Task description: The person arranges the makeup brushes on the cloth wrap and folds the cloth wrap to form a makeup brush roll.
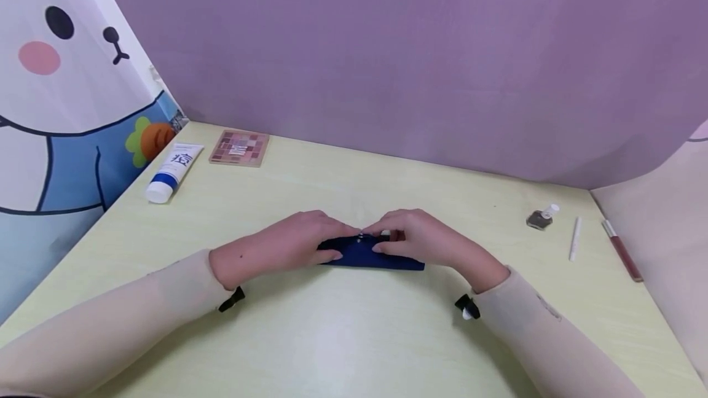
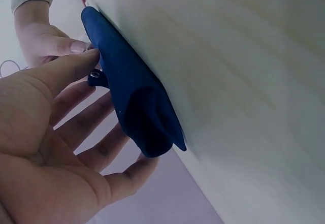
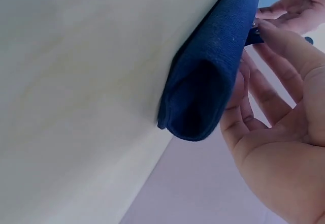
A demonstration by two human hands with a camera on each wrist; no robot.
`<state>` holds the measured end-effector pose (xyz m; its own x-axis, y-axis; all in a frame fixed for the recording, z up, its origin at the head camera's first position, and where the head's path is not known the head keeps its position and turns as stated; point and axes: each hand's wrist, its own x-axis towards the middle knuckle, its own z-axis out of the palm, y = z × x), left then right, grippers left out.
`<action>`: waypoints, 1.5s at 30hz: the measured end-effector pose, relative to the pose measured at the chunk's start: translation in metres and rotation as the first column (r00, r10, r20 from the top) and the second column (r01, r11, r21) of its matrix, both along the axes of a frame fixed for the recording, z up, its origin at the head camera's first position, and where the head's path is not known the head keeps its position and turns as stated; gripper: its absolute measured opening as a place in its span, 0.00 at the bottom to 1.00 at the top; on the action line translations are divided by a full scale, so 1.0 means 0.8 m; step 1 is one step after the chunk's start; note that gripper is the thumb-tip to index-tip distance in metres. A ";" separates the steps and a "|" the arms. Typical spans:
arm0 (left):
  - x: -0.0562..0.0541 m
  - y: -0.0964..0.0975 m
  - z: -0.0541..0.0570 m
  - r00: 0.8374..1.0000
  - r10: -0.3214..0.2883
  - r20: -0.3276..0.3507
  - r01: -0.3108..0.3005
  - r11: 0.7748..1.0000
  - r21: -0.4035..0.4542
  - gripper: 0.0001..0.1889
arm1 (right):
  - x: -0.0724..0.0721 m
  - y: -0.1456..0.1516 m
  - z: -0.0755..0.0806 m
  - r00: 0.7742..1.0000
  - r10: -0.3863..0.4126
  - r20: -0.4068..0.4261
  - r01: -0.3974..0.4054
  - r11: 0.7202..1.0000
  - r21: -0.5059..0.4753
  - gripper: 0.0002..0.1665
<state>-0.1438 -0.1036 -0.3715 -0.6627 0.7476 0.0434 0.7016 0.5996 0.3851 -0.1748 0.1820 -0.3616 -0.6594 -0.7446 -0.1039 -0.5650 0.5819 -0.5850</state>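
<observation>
A navy blue soft pouch [image 1: 376, 256] lies lengthwise across the middle of the table, and both hands hold it along its upper edge. My left hand [image 1: 295, 239] grips its left part, thumb in front and fingers behind. On the right part, my right hand [image 1: 423, 237] does likewise, with both sets of fingertips meeting near the centre. A small tab with a metal snap [image 2: 95, 75] sticks out from the pouch between the hands. Seen from the right wrist, the near end of the pouch [image 3: 231, 41] is a hollow, rounded opening; what is inside cannot be made out.
At the back left lie a white and blue tube [image 1: 176, 171] and a pink palette [image 1: 239, 148]. Toward the right edge are a small dark bottle with a white cap [image 1: 541, 218], a thin white stick [image 1: 575, 238] and a reddish tube [image 1: 623, 252]. Purple cloth [image 1: 387, 60] hangs behind the table.
</observation>
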 end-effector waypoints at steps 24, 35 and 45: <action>0.020 0.011 0.005 0.988 -0.005 -0.157 -0.044 0.951 -0.307 0.28 | 0.027 -0.003 -0.006 0.838 0.232 -0.493 -0.159 0.970 0.186 0.26; 0.036 0.024 0.000 0.971 -0.001 -0.239 -0.111 0.884 -0.454 0.32 | 0.038 -0.012 -0.004 0.786 0.262 -0.560 -0.123 0.954 0.275 0.27; 0.044 0.031 -0.004 0.951 -0.041 -0.306 -0.126 0.852 -0.508 0.34 | 0.039 -0.015 -0.012 0.665 0.321 -0.675 -0.130 0.939 0.318 0.27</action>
